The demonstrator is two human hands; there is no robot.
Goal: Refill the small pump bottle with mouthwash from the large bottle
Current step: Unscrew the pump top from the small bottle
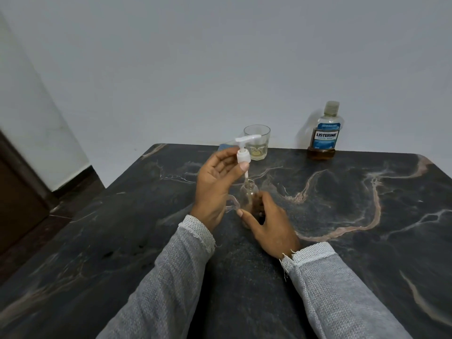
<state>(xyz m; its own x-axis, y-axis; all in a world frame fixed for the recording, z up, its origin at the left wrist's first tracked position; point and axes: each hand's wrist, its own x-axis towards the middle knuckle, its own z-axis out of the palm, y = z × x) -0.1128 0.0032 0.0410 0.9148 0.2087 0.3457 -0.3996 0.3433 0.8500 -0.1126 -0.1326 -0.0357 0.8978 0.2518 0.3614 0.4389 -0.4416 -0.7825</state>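
Dark marble with pale pink and white veins forms the table (342,216), which fills the lower part of the frame, and a plain grey-white wall stands behind it. Near the centre, the left hand (215,189) holds the white pump head (72,152) lifted above the table; the thumb and the fingertips pinch its round collar, and the spout points to the right. The thin dip tube hangs down from the collar, and its lower end is at the open neck of the small pump bottle (249,192). This clear bottle stands upright on the table just below. The right hand (267,223) is curled around the bottle's lower part, with the thumb on the left side and the fingers behind the glass. At the far edge of the table, a drinking glass (256,140) holds a little yellowish liquid. To the right, well apart from the hands, stands the large bottle (324,133) with a blue label and a closed cap. Both arms wear grey knitted sleeves.
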